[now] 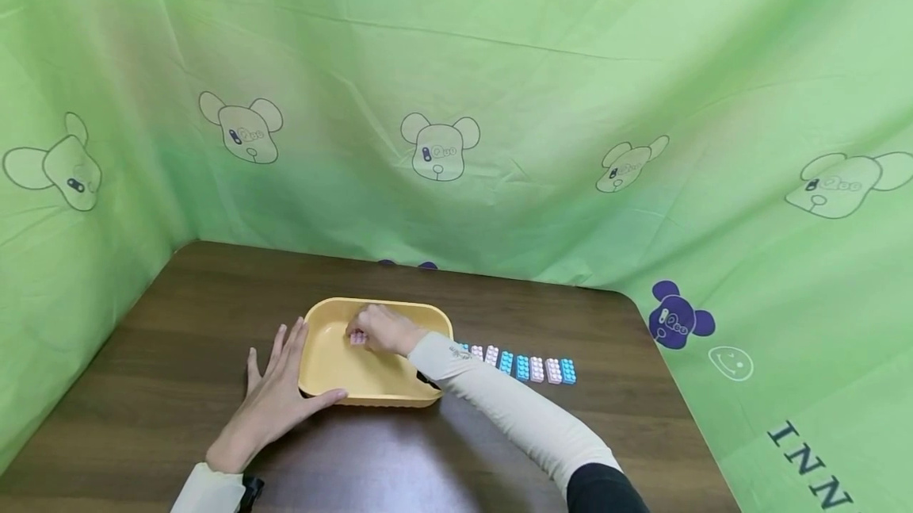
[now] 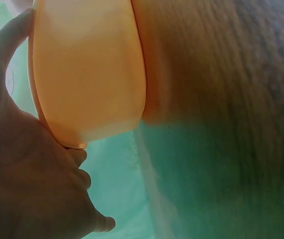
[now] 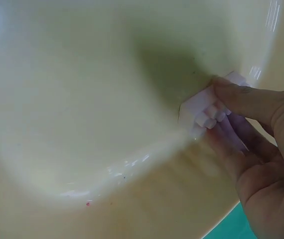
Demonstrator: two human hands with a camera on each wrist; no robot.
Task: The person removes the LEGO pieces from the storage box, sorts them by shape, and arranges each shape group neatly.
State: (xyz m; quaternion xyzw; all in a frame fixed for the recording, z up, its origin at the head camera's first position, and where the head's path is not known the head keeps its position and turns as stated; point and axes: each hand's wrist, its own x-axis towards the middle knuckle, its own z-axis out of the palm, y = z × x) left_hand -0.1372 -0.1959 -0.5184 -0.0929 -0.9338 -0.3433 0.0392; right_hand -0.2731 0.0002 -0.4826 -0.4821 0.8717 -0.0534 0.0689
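A shallow yellow plastic tub [image 1: 334, 370] with rounded corners stands on the table. Inside it, toward the back, my right hand [image 1: 388, 331] pinches a pale pink toy building brick [image 3: 197, 107] between thumb and fingers, its studs showing in the right wrist view. The brick is close to the tub's floor near the curved side wall. My left hand [image 1: 278, 398] lies against the tub's left end, fingers spread and thumb stretched along the front rim. In the left wrist view, the tub's outer wall [image 2: 89, 74] fills the space beside that thumb.
To the right of the tub, a row of pink and light blue bricks [image 1: 537, 369] runs along the brown wooden table [image 1: 235, 291]; my right sleeve covers part of it. Green printed curtains [image 1: 342, 204] hang behind the table and at both sides.
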